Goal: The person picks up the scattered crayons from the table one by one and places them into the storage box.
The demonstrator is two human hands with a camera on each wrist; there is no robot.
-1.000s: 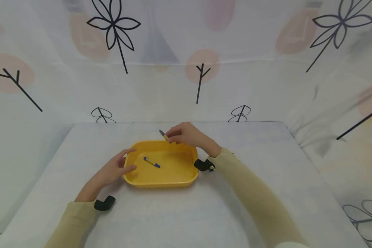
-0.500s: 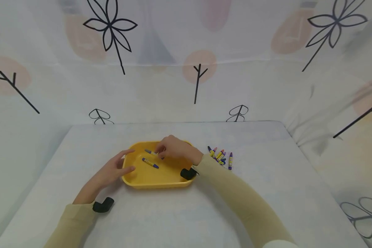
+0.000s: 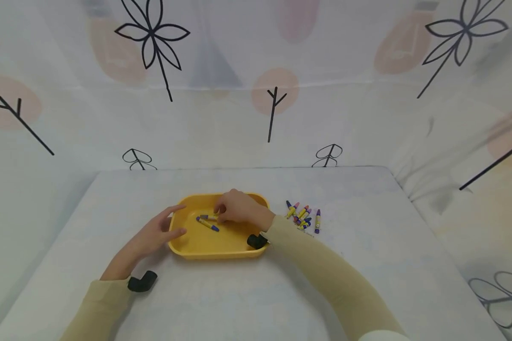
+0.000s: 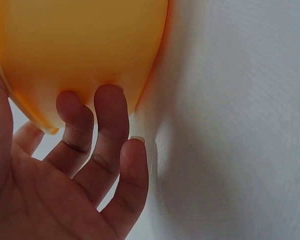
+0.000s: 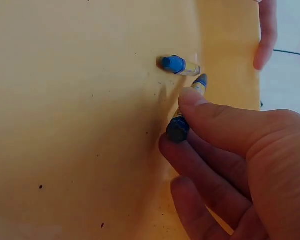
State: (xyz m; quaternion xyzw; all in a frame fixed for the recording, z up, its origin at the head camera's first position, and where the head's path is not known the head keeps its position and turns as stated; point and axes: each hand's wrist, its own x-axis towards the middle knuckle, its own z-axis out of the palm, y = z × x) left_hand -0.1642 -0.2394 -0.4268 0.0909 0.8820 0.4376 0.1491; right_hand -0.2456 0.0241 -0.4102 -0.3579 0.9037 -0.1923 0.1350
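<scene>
A yellow tray (image 3: 222, 255) lies on the table. At its left end my left hand (image 3: 155, 234) grips the rim; in the left wrist view several fingertips (image 4: 111, 100) touch the outer wall. Inside the tray, my right hand (image 3: 239, 207) pinches a dark grey crayon (image 5: 178, 129) with a yellow wrapper between thumb and fingers. The crayon is low over the tray floor, though whether it touches the floor I cannot tell. Close beside its tip lies a blue crayon (image 5: 173, 64), also yellow-wrapped, resting on the tray floor.
To the right of the tray, several crayons (image 3: 300, 215) form a loose pile on the white-covered table (image 3: 222, 303). One crayon (image 3: 317, 221) lies slightly apart from them. A patterned cloth (image 3: 222, 128) hangs behind the table.
My right hand has come down from above the tray's back rim into the tray, bringing the grey crayon beside the blue one. The crayon pile has come into view. My left hand stays put.
</scene>
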